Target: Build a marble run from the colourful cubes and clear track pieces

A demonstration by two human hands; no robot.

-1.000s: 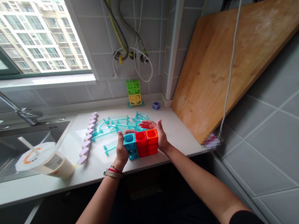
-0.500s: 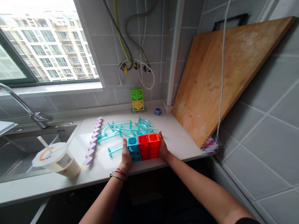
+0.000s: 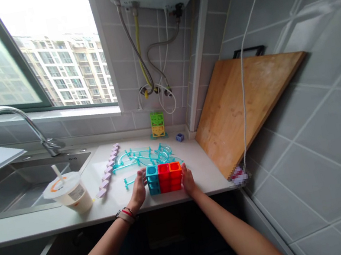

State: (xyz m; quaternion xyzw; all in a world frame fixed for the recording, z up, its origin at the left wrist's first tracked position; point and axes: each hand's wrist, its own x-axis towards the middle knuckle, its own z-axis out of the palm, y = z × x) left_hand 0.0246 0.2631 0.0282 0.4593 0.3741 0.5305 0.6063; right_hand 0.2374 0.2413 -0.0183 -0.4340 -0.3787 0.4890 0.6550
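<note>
Just back from the counter's front edge stands a stack of toy building cubes (image 3: 164, 178), with a teal column at left, red in the middle and orange at right. My left hand (image 3: 138, 191) is beside the teal column, fingers apart, with a small gap between palm and cubes. At the orange end, my right hand (image 3: 188, 181) lies along the side with its thumb up; whether it presses on the cubes I cannot tell. Behind the stack spread clear teal track pieces (image 3: 142, 154). A green and yellow cube tower (image 3: 157, 124) stands near the wall, with a small blue-purple cube (image 3: 179, 137) to its right.
A row of lilac tiles (image 3: 108, 172) runs along the counter (image 3: 202, 170) at left. Near the sink (image 3: 23, 211) stands a lidded cup with a straw (image 3: 70, 192). A wooden board (image 3: 245, 101) leans on the right wall, with a white cord (image 3: 243, 88) hanging before it.
My left hand has come away from the teal side and moved left. My right hand stays by the orange side. The view has tilted up, showing the heater above.
</note>
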